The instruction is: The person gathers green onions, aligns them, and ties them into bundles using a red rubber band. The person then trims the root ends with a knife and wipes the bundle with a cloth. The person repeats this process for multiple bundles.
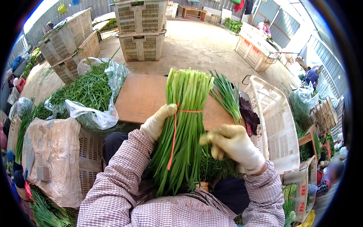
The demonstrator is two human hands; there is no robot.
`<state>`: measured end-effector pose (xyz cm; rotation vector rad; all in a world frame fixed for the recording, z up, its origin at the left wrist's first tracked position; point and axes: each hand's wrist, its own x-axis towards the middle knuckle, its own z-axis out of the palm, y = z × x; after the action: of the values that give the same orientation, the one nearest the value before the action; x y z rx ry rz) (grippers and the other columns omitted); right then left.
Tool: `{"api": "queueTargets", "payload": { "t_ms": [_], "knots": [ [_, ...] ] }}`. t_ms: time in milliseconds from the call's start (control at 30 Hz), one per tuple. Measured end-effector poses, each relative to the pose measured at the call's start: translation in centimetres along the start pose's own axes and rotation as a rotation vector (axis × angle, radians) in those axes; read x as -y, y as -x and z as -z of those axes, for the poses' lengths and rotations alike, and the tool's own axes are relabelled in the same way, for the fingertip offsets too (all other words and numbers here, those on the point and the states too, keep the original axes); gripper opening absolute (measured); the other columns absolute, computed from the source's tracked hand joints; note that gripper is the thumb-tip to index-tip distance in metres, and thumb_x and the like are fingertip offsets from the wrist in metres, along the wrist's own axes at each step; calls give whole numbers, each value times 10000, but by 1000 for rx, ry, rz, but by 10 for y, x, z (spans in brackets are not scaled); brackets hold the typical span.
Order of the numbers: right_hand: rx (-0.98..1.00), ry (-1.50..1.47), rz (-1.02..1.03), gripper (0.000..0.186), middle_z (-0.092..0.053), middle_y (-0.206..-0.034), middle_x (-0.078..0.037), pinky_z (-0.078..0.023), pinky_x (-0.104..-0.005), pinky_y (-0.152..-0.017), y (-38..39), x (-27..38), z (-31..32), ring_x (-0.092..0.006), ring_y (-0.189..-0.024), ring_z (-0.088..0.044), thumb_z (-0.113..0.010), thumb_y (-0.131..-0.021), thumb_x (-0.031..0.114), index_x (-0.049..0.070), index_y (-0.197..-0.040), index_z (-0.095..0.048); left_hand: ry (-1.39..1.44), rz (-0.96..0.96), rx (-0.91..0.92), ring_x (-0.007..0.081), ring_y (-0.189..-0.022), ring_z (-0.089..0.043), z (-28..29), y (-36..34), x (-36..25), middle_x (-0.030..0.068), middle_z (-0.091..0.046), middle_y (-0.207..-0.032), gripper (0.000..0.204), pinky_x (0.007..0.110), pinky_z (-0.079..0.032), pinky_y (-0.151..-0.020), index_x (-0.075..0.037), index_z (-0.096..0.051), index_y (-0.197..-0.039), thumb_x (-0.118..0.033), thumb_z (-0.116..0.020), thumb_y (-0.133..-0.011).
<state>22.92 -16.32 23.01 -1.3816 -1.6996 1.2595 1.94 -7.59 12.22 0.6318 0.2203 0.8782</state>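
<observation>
A thick bundle of green garlic chives (pixel 187 132) stands upright before me, its pale cut ends on top and its leaves hanging toward my lap. A red tie (pixel 189 111) circles its upper part, one loose end trailing down the front. My left hand (pixel 160 121), in a pale glove, grips the bundle's left side beside the tie. Just right of the leaves is my right hand (pixel 230 145), gloved too, with fingers loosely bent and apart. Nothing shows in it. Behind the bundle lies a brown wooden board (pixel 138 98), with a smaller bunch of chives (pixel 227 96) on its right part.
Loose greens (pixel 81 89) spill from clear plastic on the left. A white plastic crate (pixel 278 132) stands close on the right, beside dark purple cloth (pixel 248 113). A sheet-covered crate (pixel 53 159) is near my left arm. Stacked crates (pixel 141 47) stand ahead; other people work farther off.
</observation>
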Motion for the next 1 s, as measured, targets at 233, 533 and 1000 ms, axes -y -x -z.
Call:
{"api": "queueTargets", "payload": {
  "t_ms": [233,533,1000],
  "knots": [
    [-106,-50,242,477,-646,-1035,-140,-498,-309,-827,30,12,31,-206,-942,-614,-687,-816,250,-38,-1171,-551,-284,-147,-48,174,-1018,-545,-16,-3,3,86,-562,-1145,617,327,-446,-906,5,-442,-1258,-235,-726,-766],
    [-295,-569,397,743,-476,-1300,-97,-374,-302,-981,5,-30,-28,-172,-1156,-459,-699,-801,355,-9,-1354,-361,-597,-154,30,183,-1216,-429,-48,28,38,59,-463,-1304,1016,349,-344,-1037,-50,-246,-1395,-86,-852,-581],
    [-522,-523,245,600,-556,-1207,-144,-419,-339,-935,17,-51,16,-229,-1093,-542,-683,-820,231,-25,-1299,-428,-445,-59,-36,186,-1198,-446,-40,36,43,77,-476,-1292,920,347,-337,-1038,-28,-312,-1362,-36,-823,-597]
  ]
}}
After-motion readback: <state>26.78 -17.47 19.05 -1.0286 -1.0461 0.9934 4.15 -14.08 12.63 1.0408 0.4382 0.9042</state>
